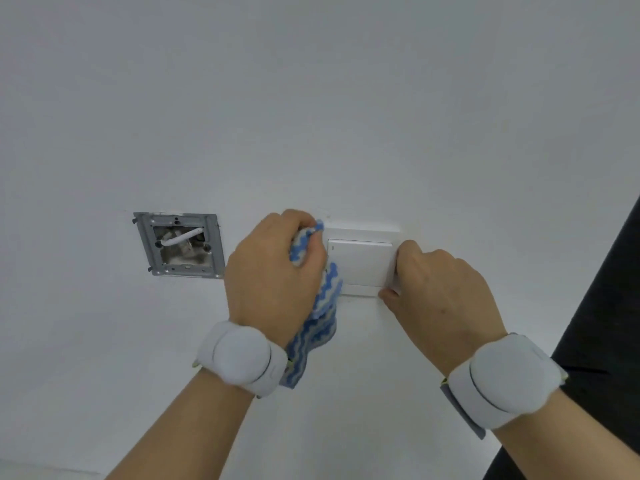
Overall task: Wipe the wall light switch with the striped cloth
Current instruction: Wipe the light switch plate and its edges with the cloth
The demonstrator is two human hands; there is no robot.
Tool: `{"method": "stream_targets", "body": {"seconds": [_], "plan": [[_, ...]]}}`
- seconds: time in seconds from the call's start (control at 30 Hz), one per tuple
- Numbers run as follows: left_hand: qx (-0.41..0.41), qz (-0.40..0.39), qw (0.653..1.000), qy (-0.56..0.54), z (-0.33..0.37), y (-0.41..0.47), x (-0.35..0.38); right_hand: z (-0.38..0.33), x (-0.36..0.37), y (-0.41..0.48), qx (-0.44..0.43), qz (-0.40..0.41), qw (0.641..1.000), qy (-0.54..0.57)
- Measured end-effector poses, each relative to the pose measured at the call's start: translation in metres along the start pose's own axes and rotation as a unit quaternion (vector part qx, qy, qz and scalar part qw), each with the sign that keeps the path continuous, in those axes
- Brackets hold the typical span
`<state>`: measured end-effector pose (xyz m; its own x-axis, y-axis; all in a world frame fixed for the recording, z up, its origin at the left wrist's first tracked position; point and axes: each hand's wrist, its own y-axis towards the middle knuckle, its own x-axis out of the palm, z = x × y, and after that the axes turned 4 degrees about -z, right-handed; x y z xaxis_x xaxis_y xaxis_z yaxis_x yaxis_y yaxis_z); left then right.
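Two bare forearms reach up from the lower edge, each wrist wrapped in a padded white band point(242, 356). Above them, the left hand point(273, 268) is closed in a fist around the striped cloth point(320, 320), a soft rag with wavy blue and white bands. One bunched fold pokes out between thumb and fingers at the upper left corner of the light switch point(360, 263); the rest hangs down past the wrist, against the white wall point(311, 98). This switch is a plain white rocker in a white plate, set flat on the wall. At its right edge the right hand point(440, 292) has its fingers curled over the plate, the thumb under the lower right corner. Well to the left of the switch sits an open metal wall box point(178, 244) with a white wire inside.
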<state>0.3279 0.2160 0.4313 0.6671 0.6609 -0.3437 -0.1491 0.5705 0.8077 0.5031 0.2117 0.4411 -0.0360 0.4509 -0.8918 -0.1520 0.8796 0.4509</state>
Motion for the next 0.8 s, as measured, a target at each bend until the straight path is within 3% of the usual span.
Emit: {"method": "stream_targets", "body": {"seconds": [0.43,0.57,0.63,0.7,0.77,0.8], "plan": [[-0.016,-0.066,0.996,0.051,-0.026,-0.049,0.014,-0.002,-0.003,-0.004,0.011,-0.001,1.0,0.019],[-0.085,-0.105,0.988,-0.073,-0.027,-0.06,0.007,-0.006,0.005,-0.018,0.046,-0.06,0.995,0.07],[-0.139,-0.153,0.958,-0.198,-0.024,-0.068,0.006,-0.014,0.013,-0.026,0.064,-0.112,0.962,0.24],[-0.198,-0.193,0.909,-0.311,-0.019,-0.072,0.006,-0.027,0.019,-0.03,0.08,-0.139,0.895,0.417],[-0.232,-0.212,0.877,-0.365,-0.015,-0.071,0.007,-0.038,0.024,-0.034,0.1,-0.135,0.847,0.504],[-0.238,-0.223,0.872,-0.366,-0.014,-0.07,0.006,-0.042,0.026,-0.036,0.105,-0.13,0.842,0.513]]}}
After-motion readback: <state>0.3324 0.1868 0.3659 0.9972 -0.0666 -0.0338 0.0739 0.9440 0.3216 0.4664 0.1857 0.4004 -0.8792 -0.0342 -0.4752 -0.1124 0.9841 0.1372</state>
